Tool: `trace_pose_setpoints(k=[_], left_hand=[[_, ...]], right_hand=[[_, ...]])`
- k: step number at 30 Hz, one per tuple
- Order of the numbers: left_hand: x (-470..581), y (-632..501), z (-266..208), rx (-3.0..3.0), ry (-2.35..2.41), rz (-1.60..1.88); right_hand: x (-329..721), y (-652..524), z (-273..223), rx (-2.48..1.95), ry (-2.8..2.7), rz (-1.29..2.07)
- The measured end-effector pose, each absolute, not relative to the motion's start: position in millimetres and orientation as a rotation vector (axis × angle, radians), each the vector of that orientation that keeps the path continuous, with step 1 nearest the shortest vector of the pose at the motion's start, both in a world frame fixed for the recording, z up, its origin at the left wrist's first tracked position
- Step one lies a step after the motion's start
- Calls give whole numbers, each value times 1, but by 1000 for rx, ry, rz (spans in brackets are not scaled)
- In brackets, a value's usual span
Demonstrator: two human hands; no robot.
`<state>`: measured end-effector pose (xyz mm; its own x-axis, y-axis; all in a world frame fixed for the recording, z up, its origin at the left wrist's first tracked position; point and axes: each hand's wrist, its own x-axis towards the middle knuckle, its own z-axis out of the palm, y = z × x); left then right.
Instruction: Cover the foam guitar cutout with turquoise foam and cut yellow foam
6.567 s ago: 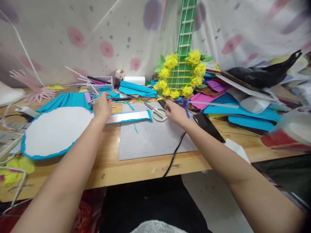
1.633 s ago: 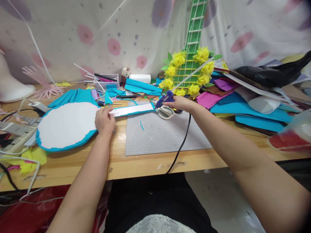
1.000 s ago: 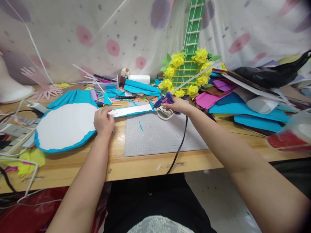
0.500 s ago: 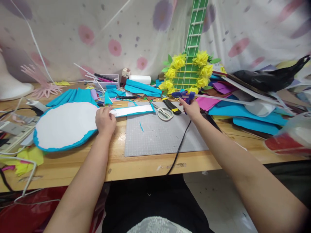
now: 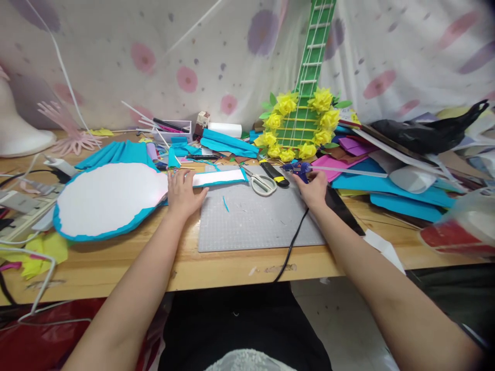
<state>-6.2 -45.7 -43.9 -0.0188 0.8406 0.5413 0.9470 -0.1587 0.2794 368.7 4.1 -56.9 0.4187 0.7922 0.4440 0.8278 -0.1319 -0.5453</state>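
Note:
A white-faced, guitar-shaped cutout (image 5: pixel 108 198) edged in blue paper lies at the left, its narrow neck (image 5: pixel 220 177) reaching over a grey cutting mat (image 5: pixel 247 221). My left hand (image 5: pixel 184 195) lies across the neck near the body, thumb stretched away to the right. A blue glue gun (image 5: pixel 297 168) with a long clear glue stick rests at the mat's far right edge. Around its handle sits my right hand (image 5: pixel 314 190), thumb and fingers apart; part of the handle is hidden. Between the hands are scissors (image 5: pixel 263 184) and a black-and-yellow utility knife (image 5: pixel 274 173).
A green paper guitar with yellow flowers (image 5: pixel 305 123) leans against the patterned curtain. Blue and pink sheets (image 5: pixel 410 202) pile up at the right, near a bagged red-and-white cup (image 5: pixel 452 232). Power strips (image 5: pixel 23 216) and cables crowd the left. A black cord (image 5: pixel 292 247) crosses the mat.
My left hand has slid right along the neck and its thumb has spread. My right hand has come down slightly with the glue gun, and its grip has loosened.

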Motion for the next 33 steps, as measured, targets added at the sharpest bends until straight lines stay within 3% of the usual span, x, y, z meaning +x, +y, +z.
trace_pose_setpoints(k=[3,13,33], left_hand=[[-8,-41,-43,-2093,-1942,-841],[0,-9,-26,-2284,-1961,-359],[10,14,-1,-2501,-2246,194]], right_hand=[[359,-18,-53,-1856,-1484,-212],[250,22,-33,-1200,-2363,96],[223,51,-37,-1174,-2688,459]])
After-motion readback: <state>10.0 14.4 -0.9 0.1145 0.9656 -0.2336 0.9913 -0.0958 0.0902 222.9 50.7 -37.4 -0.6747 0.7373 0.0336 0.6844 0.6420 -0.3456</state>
